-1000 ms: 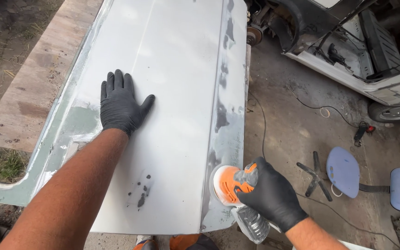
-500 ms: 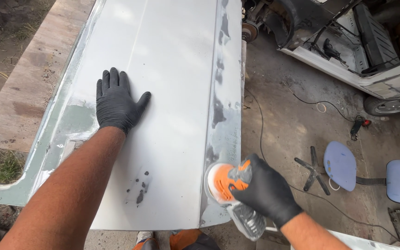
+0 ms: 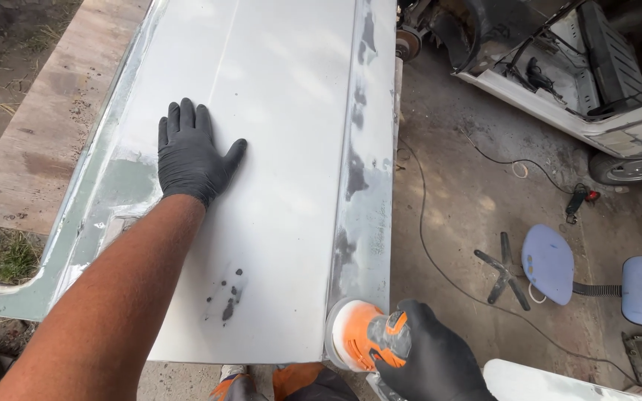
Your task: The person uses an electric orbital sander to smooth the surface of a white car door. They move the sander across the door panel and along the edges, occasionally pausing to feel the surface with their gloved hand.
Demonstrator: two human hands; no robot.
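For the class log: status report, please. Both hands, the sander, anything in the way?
Left hand flat on white panel. Right hand gripping orange sander, pad at panel's lower right edge. Cable trails on floor, clear of panel.

We count two gloved hands: our left hand (image 3: pixel 189 154) and our right hand (image 3: pixel 434 358). One orange sander (image 3: pixel 362 336), one white panel (image 3: pixel 261 111), one toppled office chair (image 3: pixel 596 278).

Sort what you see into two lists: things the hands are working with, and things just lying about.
In use:
left hand, flat on the panel
right hand, gripping the orange sander at the panel's edge

Lying about:
broken blue chair
cable on the ground
plank
white vehicle body
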